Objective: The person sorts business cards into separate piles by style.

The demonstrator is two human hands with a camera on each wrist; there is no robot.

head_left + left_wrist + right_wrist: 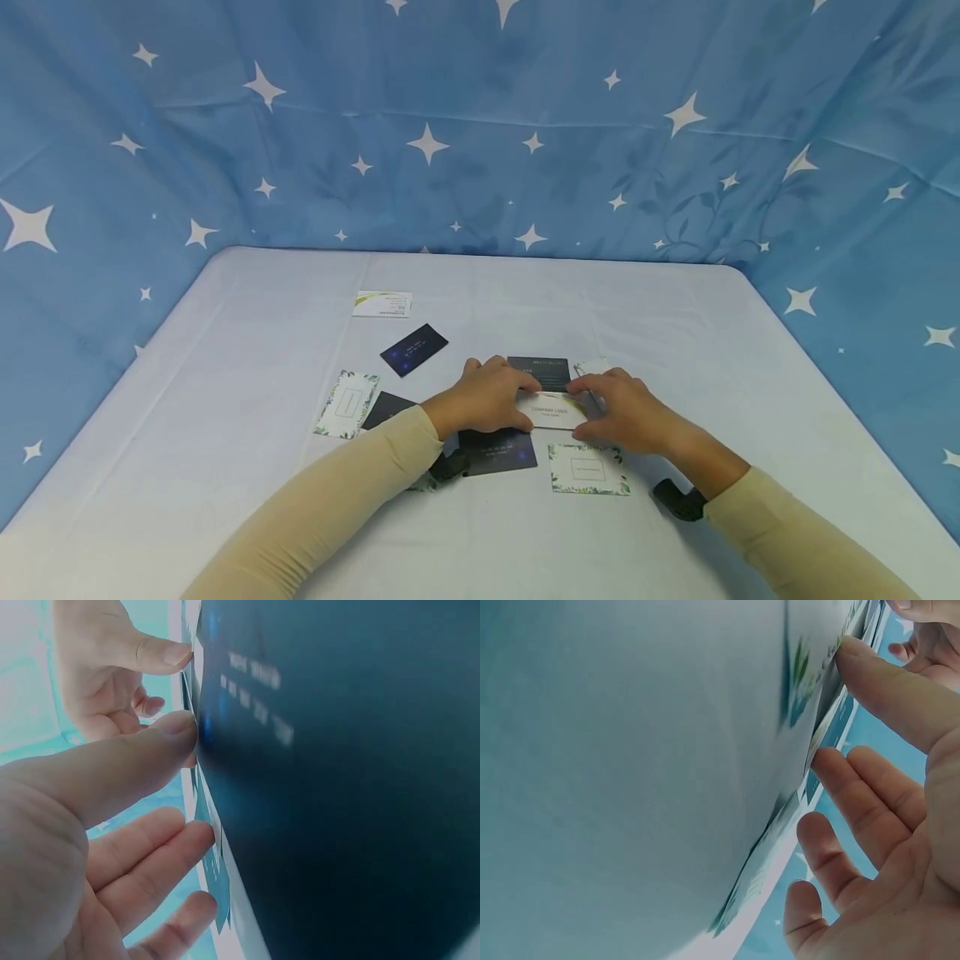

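1. The left hand (487,398) and the right hand (626,410) meet at mid-table, thumbs and fingertips pinching the two ends of a white rectangular business card with a gold swoosh (555,411), apparently the top of a small gathered pile.
2. Just far of it lies a dark grey card (538,369); just near lie a dark navy card (498,452) and a white leaf-bordered card (588,469).
3. Still loose to the left: another leaf-bordered card (347,404), a black card (386,408), a navy card with blue glow (414,349), and a far white card (383,304).
4. Gathering looks barely begun; most cards lie scattered on the pale cloth-covered table (712,333).
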